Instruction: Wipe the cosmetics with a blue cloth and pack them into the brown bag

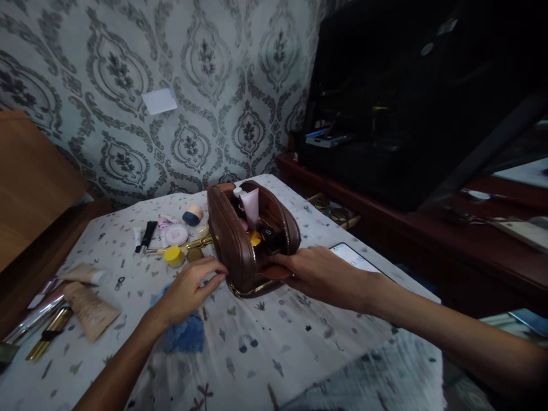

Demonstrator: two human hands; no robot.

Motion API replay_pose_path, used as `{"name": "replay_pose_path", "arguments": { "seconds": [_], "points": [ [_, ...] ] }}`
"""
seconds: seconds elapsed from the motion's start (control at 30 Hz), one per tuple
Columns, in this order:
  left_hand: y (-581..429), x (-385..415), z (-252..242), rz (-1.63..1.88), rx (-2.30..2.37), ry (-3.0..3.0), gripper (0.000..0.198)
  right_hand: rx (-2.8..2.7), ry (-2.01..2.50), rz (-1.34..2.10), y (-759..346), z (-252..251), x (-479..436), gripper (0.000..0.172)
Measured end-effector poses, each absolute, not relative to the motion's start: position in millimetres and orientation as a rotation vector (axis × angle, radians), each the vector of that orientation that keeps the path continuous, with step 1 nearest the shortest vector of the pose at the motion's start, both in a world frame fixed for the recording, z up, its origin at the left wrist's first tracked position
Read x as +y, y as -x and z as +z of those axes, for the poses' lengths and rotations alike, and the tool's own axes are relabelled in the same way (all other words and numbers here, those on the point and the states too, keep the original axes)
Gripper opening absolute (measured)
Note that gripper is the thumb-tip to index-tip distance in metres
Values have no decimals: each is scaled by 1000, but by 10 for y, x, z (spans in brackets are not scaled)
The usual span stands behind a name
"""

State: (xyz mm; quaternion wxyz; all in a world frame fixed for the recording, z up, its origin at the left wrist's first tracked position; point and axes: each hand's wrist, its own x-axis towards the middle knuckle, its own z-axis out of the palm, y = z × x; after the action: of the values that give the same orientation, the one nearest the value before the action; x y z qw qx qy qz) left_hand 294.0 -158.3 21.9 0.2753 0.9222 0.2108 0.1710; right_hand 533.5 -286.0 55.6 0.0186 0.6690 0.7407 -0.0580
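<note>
A brown makeup bag (233, 240) stands unzipped on the cloth-covered table. Inside it are a pink tube (251, 206), a small yellow item (255, 237), a black compact (269, 235) and a white-capped container (238, 193). My right hand (314, 274) grips the folded-down near end of the bag, its thumb over the tan lining and the other fingers partly hidden. At the bag's near left corner, my left hand (194, 285) has thumb and forefinger brought together against the side, close to the zip. A crumpled blue cloth (186, 334) lies partly behind my left wrist.
Left of the bag are a yellow-lidded jar (174, 256), a dark blue jar (192, 215) and a black tube (149, 233). Farther left lie a beige tube (91, 311) and several cosmetics. A phone (355, 258) rests right, below a large black screen (411, 103).
</note>
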Motion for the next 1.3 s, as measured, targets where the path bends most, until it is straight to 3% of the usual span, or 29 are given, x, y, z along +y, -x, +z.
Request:
{"name": "replay_pose_path", "arguments": {
  "seconds": [0.27,0.37,0.53,0.63,1.3],
  "points": [
    [-3284,-1685,723,1091,468,-2708,19,2316,-2085,-322,-5360,546,-2868,37],
    [-3615,-1677,956,837,344,-2958,22,2340,-2089,-356,-5378,537,-2867,34],
    [-4114,-1627,1163,-80,541,-3174,20,2364,-2080,-403,-5405,514,-2882,34],
    [-4255,-1581,1155,-403,576,-3118,25,2361,-2092,-399,-5415,495,-2900,35],
    [-4372,-1427,1114,-607,565,-3034,39,2443,-2087,-345,-5430,493,-2967,34]
  ]
}}
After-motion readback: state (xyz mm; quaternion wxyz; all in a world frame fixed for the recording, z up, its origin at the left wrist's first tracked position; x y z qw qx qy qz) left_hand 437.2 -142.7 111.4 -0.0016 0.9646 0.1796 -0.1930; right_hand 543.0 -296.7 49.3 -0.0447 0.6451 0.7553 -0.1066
